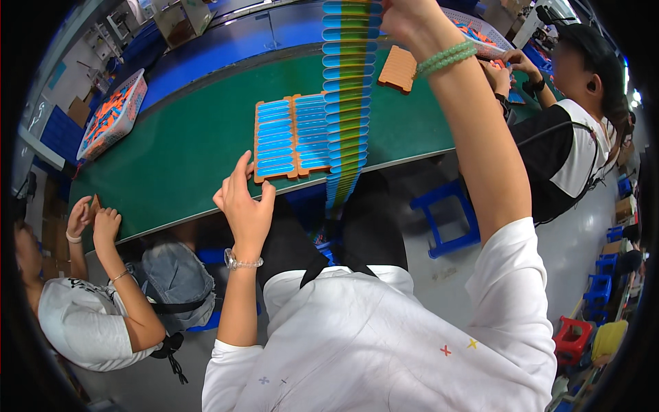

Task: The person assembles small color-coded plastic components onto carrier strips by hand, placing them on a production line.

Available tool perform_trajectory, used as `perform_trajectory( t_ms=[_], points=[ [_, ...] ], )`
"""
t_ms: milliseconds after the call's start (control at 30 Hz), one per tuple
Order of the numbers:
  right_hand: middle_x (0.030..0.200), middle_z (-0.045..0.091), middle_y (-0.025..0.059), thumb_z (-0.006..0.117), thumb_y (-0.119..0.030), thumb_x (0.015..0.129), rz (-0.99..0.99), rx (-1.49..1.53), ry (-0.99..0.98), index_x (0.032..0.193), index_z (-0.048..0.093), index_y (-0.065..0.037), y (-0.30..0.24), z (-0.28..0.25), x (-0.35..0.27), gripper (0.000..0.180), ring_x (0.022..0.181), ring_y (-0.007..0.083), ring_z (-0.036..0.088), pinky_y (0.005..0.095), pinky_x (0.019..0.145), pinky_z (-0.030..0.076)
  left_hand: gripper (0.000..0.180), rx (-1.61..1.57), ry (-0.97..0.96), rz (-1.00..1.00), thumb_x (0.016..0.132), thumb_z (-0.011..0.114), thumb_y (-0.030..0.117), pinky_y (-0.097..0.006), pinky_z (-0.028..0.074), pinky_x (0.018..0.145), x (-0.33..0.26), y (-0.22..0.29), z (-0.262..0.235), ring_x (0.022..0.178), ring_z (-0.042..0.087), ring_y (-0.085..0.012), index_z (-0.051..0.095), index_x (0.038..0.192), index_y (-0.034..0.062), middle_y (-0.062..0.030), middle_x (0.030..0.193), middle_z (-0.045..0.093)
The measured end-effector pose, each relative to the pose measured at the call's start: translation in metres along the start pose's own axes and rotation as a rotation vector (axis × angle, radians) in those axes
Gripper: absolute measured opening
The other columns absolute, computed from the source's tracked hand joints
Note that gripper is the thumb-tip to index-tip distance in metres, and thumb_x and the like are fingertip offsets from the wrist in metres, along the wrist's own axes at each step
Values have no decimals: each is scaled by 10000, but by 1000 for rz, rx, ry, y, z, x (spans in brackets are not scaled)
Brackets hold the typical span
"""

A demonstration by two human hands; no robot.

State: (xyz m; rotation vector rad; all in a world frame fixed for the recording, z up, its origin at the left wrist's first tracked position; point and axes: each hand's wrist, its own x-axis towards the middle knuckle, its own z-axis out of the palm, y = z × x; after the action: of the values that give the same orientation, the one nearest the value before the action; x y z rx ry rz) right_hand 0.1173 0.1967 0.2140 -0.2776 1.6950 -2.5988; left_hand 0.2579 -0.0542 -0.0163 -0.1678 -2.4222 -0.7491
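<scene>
My right hand (406, 19) is raised at the top edge, its fingertips partly cut off by the frame. From it hangs a long strip of blue pieces (351, 89), overlapping like rungs, with a yellow-green band down the middle. The strip's lower end drops past the table edge toward my lap. Left of the strip lie two orange slotted trays side by side, a left tray (258, 137) and a right tray (296, 130), both filled with blue pieces. My left hand (248, 209) hovers by the left tray's near corner, fingers apart, holding nothing.
The green table (178, 158) carries another orange slotted tray (397, 69) and a white basket (130, 110) of orange and blue pieces. A second basket (484, 44) stands far right. People work on either side. A blue stool (449, 220) stands right of my legs.
</scene>
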Motion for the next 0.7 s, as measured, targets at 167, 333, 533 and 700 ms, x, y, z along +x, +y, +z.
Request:
perform_trajectory(
  t_ms=[167, 333, 533, 700],
  points=[
    [805, 677, 33, 594, -198, 923, -36, 2, -76, 876, 674, -72, 20, -3, -2, 157, 718, 143, 619, 302, 690, 497, 578, -24, -67, 15, 789, 643, 116, -385, 308, 984, 7, 8, -2, 1003, 588, -174, 501, 1348, 78, -30, 1096, 670],
    [848, 678, 41, 630, -219, 908, 12, 31, 15, 950, 673, -34, 52, -10, -13, 194, 768, 148, 626, 313, 740, 499, 586, -42, -107, 78, 788, 669, 112, -389, 348, 960, 7, 14, -1, 1005, 587, -206, 496, 1346, 67, -59, 1093, 658],
    [866, 662, 42, 652, -239, 903, 45, -53, 170, 956, 657, -31, 70, -11, -45, 215, 774, 143, 607, 319, 736, 488, 575, -47, -151, 75, 812, 667, 121, -396, 354, 963, 7, 14, -1, 1032, 569, -232, 483, 1352, 48, -77, 1117, 636],
    [902, 692, 12, 662, -268, 901, 65, -49, 118, 992, 690, -75, 70, -25, -42, 215, 829, 115, 646, 314, 789, 516, 549, -27, -164, 109, 831, 657, 121, -397, 348, 966, 4, 11, 2, 1065, 549, -243, 489, 1348, 47, -88, 1148, 621]
  ],
)
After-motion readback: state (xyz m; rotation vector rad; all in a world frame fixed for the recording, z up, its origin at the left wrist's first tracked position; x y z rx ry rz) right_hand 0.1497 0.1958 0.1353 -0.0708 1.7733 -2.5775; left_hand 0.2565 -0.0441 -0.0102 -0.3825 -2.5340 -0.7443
